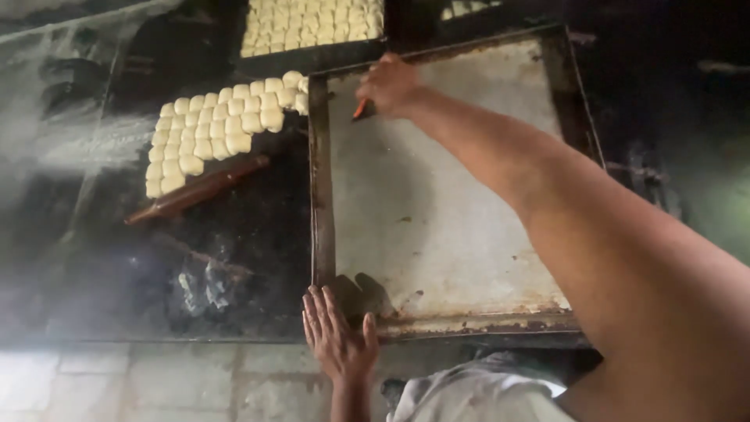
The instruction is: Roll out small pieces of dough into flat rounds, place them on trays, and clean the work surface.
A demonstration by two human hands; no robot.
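Tray (437, 195), metal, bare and rust-edged, lies flat on the dark worktop (234, 258) before me. My right hand (388, 84) is closed on an orange-handled scraper (360, 108) at its far-left corner; my left hand (337, 336) lies open and flat by the near-left corner, holding nothing. Risks, as I judge them: a hard stroke could slide the unpinned tray into the cut dough pieces (211, 129) and rolling pin (199, 189) just left of it.

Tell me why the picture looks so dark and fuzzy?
Head view: dim light, so the dark worktop fades to black; a hazy glare streaks the upper left; the right hand is slightly blurred on the pale metal tray; the left hand casts a small shadow there.
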